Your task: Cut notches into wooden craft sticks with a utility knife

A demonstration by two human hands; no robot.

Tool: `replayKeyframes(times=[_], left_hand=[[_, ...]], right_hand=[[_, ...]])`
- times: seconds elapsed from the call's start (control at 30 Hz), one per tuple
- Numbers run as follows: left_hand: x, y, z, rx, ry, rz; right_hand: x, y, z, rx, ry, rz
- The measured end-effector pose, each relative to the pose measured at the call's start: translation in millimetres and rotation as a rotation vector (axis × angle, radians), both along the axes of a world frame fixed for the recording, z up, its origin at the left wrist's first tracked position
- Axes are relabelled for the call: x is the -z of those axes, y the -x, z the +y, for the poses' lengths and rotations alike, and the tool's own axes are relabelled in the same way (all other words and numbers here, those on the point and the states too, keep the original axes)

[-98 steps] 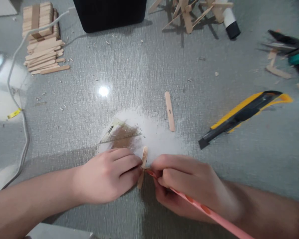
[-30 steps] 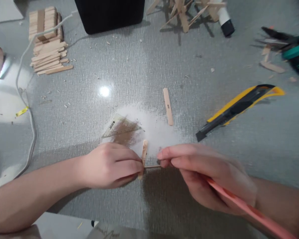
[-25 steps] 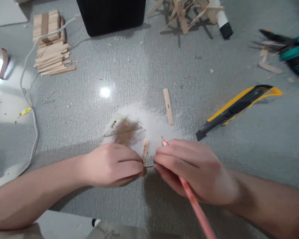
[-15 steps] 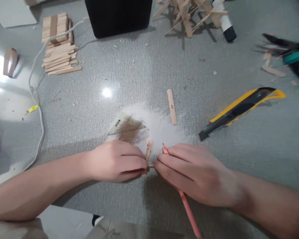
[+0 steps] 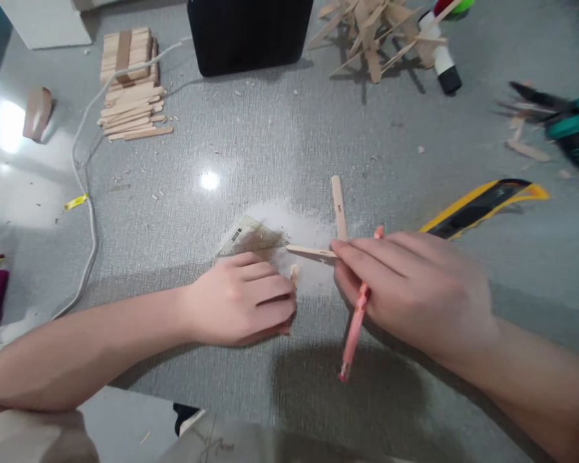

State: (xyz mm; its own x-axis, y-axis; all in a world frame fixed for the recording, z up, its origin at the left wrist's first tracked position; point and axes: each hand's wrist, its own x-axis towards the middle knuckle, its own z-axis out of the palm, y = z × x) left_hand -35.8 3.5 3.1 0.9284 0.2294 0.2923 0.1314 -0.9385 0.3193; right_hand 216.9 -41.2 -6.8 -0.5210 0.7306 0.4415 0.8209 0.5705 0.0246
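My left hand (image 5: pixel 246 299) is closed over a wooden craft stick (image 5: pixel 294 274) on the table; only the stick's ends show past the fingers. My right hand (image 5: pixel 415 289) pinches a second craft stick (image 5: pixel 311 251) by one end, its free end pointing left. That same hand also keeps a pink pencil (image 5: pixel 354 334) between its fingers, eraser end toward me. Just beyond the pinched stick lies a marked craft stick (image 5: pixel 338 204). A clear set square (image 5: pixel 236 241) rests past my left knuckles, amid pale dust.
A yellow utility knife (image 5: pixel 477 206) is partly behind my right hand. Teal-handled pliers (image 5: pixel 572 125) lie far right. Craft-stick stacks (image 5: pixel 132 106), a white cable (image 5: pixel 92 218) and a black box (image 5: pixel 251 35) are at the back, beside a stick structure (image 5: pixel 371 32).
My right hand has lifted away from my left, moving right and up with the craft stick and pencil. The pencil has swung round in its fingers. My left hand stays nearly in place.
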Motion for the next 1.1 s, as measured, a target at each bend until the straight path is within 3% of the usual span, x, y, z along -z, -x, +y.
replayKeyframes(times=[0.3, 0.57, 0.77, 0.97, 1.1], left_hand=[[3.9, 2.4, 1.1, -0.075, 0.062, 0.047], [2.5, 1.7, 2.9, -0.128, 0.103, 0.047], [-4.3, 3.2, 11.4, -0.444, 0.030, 0.097], [-6.5, 5.7, 12.6, -0.494, -0.081, 0.252], [-11.8, 7.1, 10.8, -0.588, -0.031, 0.333]], right_hand=[[-0.3, 4.4, 1.3, -0.092, 0.059, 0.116], [4.8, 10.3, -1.9, -0.486, 0.169, 0.170], [9.0, 10.4, -2.5, -0.475, 0.198, 0.153], [8.2, 10.6, -1.6, -0.469, 0.200, 0.131], [9.5, 10.3, -0.5, -0.446, 0.204, 0.129]])
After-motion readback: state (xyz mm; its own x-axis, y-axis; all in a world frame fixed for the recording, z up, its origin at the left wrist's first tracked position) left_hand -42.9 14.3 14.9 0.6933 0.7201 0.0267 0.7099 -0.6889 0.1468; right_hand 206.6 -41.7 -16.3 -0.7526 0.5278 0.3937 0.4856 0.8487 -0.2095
